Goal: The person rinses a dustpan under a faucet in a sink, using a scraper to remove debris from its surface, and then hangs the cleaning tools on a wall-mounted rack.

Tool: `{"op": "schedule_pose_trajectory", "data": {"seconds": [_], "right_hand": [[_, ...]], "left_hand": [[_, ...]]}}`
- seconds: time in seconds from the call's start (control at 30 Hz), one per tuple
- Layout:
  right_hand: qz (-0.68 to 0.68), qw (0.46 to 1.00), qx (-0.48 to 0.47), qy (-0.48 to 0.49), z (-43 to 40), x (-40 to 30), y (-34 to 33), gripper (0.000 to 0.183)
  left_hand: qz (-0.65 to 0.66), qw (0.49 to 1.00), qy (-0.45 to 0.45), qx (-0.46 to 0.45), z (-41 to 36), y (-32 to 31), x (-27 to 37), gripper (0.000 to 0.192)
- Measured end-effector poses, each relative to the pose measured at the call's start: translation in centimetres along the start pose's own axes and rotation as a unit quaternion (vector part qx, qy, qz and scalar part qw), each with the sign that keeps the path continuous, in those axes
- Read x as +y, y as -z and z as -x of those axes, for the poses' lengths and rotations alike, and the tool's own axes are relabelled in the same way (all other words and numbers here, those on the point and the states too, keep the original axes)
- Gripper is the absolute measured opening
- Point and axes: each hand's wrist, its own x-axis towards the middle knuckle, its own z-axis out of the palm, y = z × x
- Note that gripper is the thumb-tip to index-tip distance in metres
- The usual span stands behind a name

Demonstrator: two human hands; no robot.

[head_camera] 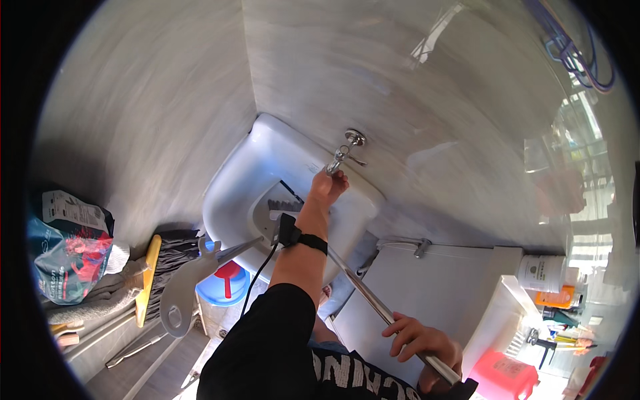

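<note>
My left hand is at the spout of a chrome wall tap, its fingers curled around the outlet end. The lever points to the right. Below is a white ceramic sink, where a head with grey bristles lies, partly hidden by my forearm. My right hand grips a shiny metal pole that slants up towards the sink and passes behind my left arm. Another rod with a grey plastic handle leans out over the sink's front left rim. A strapped black device sits on my left forearm.
Left are a printed plastic bag, a yellow-headed mop with dark strips, and a blue basin holding a red dipper. A white lidded appliance, a white tub and a red jug stand right.
</note>
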Motion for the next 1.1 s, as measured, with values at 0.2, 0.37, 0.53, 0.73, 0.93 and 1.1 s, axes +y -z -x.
{"op": "schedule_pose_trajectory", "data": {"seconds": [0.2,0.37,0.53,0.73,0.93,1.1], "right_hand": [[-0.431,0.882,-0.14,0.128,-4.7,10.7,4.9,0.064],[-0.431,0.829,0.304,-0.185,-17.0,24.4,9.2,0.023],[-0.403,0.858,0.274,-0.165,-21.6,28.1,10.7,0.02],[-0.36,0.842,0.318,-0.247,-23.9,28.2,7.9,0.033],[-0.168,0.858,0.442,-0.202,-23.5,32.1,7.9,0.033],[-0.191,0.867,0.406,-0.215,-22.6,35.4,11.4,0.048]], "left_hand": [[0.063,0.998,-0.026,0.009,2.5,0.1,-0.8,0.029],[-0.003,0.997,-0.075,0.004,4.0,-0.5,0.7,0.037],[-0.191,0.966,-0.148,0.088,3.7,-3.2,1.2,0.031],[-0.135,0.982,-0.084,0.1,3.1,0.1,2.9,0.034],[-0.092,0.973,-0.193,0.086,4.8,0.1,0.7,0.046],[-0.415,0.867,-0.274,0.045,4.5,-0.5,-4.6,0.047]]}}
